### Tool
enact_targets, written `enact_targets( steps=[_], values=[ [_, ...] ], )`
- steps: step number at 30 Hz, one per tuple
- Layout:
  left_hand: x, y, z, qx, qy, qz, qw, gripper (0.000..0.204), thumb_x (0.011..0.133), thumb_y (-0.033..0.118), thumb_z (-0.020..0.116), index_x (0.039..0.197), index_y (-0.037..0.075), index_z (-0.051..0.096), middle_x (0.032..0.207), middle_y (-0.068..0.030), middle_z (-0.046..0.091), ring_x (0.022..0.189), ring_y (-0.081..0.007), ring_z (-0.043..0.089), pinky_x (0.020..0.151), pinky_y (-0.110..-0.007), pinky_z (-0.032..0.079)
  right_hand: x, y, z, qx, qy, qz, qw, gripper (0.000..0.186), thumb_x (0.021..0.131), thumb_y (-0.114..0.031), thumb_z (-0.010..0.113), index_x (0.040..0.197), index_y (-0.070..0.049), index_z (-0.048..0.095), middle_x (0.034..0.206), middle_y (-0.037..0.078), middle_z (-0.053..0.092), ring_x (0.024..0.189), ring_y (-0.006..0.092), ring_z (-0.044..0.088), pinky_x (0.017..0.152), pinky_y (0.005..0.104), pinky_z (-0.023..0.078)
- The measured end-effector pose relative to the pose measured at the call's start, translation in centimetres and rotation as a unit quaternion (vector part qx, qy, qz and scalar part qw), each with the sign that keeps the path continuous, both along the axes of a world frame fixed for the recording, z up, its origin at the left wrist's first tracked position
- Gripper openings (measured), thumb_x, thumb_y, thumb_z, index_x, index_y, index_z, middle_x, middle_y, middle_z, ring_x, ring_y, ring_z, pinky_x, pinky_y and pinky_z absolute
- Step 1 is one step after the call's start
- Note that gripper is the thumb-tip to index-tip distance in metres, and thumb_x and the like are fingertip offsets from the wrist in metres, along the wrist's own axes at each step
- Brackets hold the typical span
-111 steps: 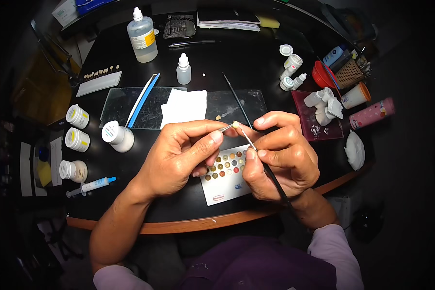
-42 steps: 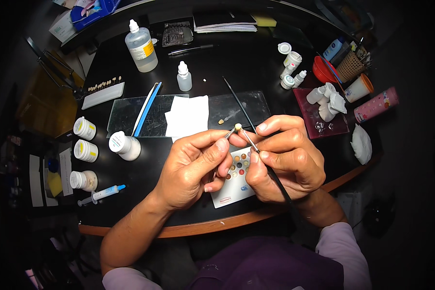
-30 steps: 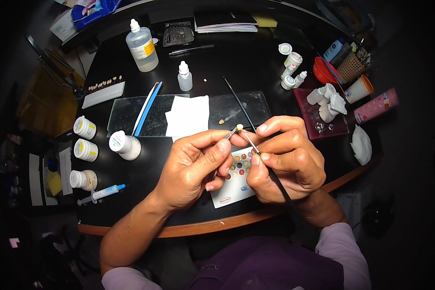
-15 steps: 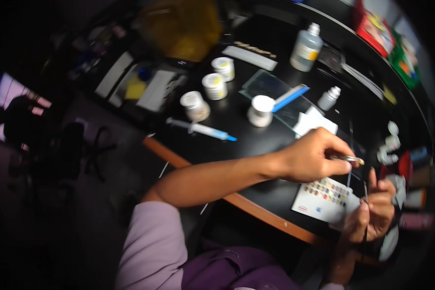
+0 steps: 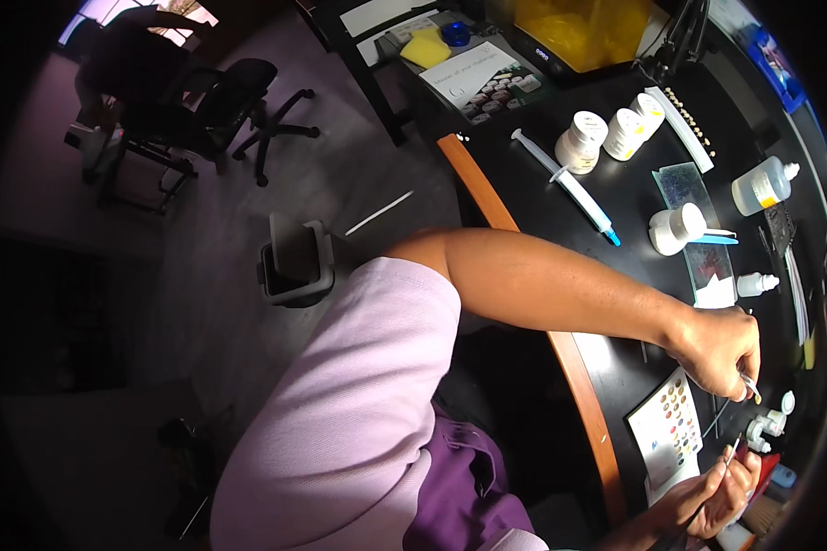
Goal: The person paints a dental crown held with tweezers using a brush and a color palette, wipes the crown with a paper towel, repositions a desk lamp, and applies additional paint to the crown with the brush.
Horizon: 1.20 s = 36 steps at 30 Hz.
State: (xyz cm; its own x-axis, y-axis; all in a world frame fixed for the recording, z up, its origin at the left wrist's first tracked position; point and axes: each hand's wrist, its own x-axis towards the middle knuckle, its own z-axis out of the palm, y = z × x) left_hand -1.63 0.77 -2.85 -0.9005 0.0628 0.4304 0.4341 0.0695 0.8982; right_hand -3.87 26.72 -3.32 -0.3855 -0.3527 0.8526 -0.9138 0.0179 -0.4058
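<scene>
Grips a thin metal holder (image 5: 750,382) in the closed left hand (image 5: 719,354), bearing a small pale-yellow piece (image 5: 757,399) at the end, above the tabletop (image 5: 533,193). Holds a slim brush (image 5: 733,450) in the curled fingers of the right hand (image 5: 721,496), near the piece but apart from it. Has a card with coloured dots (image 5: 668,424) lying near the wooden front edge (image 5: 583,395), and a blue-tipped syringe (image 5: 574,195) toward that edge's left end.

A line of print (image 5: 467,72) — small, grey — heads the pale brochure (image 5: 481,86).
</scene>
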Motion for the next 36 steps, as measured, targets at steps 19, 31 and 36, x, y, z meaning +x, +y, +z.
enact_targets(
  steps=[19,31,36],
  values=[
    [2.4,-1.8,1.7,-0.115,-0.036,-0.025,0.992,0.028,0.102,0.015,0.069,0.123,-0.002,0.077,0.093,-0.0159,0.08,0.073,-0.0167,0.075,0.066,-0.033,0.058,3.1,-5.7,3.6,0.023,0.039,-0.021,0.999,0.024,0.072,0.001,0.071,0.095,-0.003,0.069,0.079,0.011,0.069,0.091,0.0298,0.057,0.089,0.0464,0.047],
    [2.0,-0.1,1.9,-0.128,-0.073,-0.063,0.987,0.03,0.1,0.009,0.068,0.128,0.0,0.076,0.116,-0.0174,0.08,0.099,-0.0174,0.074,0.086,-0.033,0.058,3.2,-3.5,4.0,0.048,0.045,-0.057,0.996,0.029,0.07,0.003,0.084,0.094,-0.008,0.075,0.087,0.004,0.075,0.089,0.0228,0.061,0.087,0.0371,0.05],
    [1.9,-0.6,2.9,-0.157,-0.079,-0.035,0.984,0.029,0.101,0.007,0.067,0.127,-0.003,0.075,0.115,-0.0176,0.079,0.101,-0.0197,0.074,0.091,-0.032,0.056,0.9,-0.6,4.6,-0.003,0.038,-0.089,0.995,0.023,0.078,0.007,0.071,0.098,-0.004,0.066,0.084,0.007,0.071,0.088,0.0194,0.061,0.098,0.0407,0.045]
  ],
)
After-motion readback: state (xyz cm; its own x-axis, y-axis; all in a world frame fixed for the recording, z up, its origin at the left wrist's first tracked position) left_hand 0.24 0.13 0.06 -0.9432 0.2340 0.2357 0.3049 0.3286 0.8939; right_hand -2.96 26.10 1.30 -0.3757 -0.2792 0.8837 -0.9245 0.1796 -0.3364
